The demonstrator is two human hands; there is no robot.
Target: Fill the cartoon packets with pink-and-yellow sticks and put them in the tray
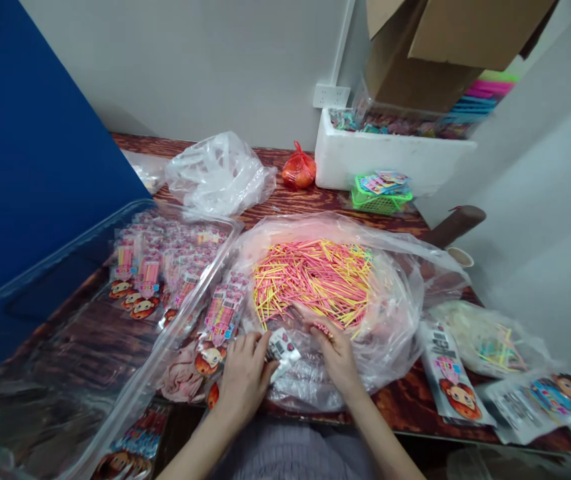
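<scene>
My left hand (245, 373) grips a small clear printed packet (281, 347) at the table's near edge, fingers curled round it. My right hand (334, 353) is closed in a pinch on a small bunch of pink and yellow sticks (323, 328) at the near rim of a big clear bag. That bag (395, 320) lies open in front of me, and a heap of thin pink and yellow sticks (315, 277) fills it. Filled packets with a cartoon face (215, 327) lie just left of my left hand.
A clear plastic bin (115, 373) at the left holds several filled packets (150, 273). Empty cartoon packets (453, 380) lie at the right. Behind stand a crumpled bag (218, 173), an orange bag (299, 171), a white foam box (390, 157), a green basket (380, 200) and a cardboard box (415, 60).
</scene>
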